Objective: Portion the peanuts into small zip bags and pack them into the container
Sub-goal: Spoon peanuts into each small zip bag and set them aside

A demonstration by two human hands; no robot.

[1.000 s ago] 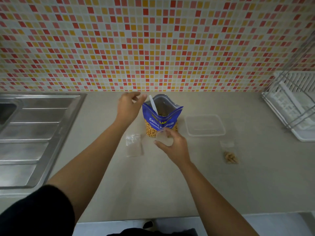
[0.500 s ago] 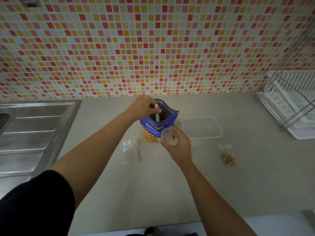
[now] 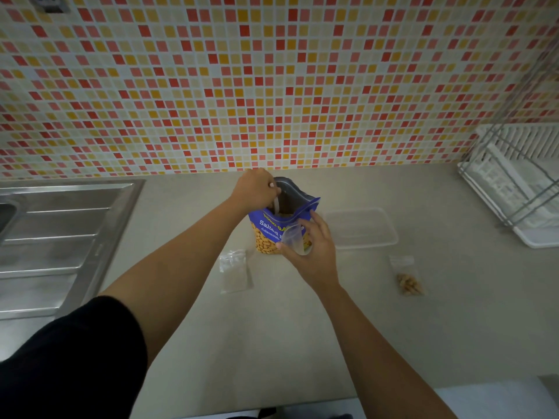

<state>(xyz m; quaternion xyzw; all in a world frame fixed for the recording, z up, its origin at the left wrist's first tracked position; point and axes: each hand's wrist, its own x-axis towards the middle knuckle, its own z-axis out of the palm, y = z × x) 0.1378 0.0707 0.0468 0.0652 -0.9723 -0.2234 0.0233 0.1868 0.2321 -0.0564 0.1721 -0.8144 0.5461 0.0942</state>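
Head view. Peanut pouch [image 3: 269, 234] stood upright mid-desk [image 3: 272, 343], mouth open. Left hand [image 3: 256, 189]: grip pinched a white spoon [image 3: 276, 204] dipped inside, likely to scoop. Right hand [image 3: 314, 255]: grip curled round an open zip bag [image 3: 295, 238], held just beside the pouch to receive. Container [image 3: 363, 228] waited near; one filled bag [image 3: 408, 281] lay before it.

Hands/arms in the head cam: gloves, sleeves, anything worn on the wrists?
No gloves: the left hand and the right hand are both bare, with no rings, watch or bands visible. The left arm has a black short sleeve on the upper arm, plain with no markings. The forearm below it is uncovered. The right forearm is bare to the frame edge, with no sleeve in view.
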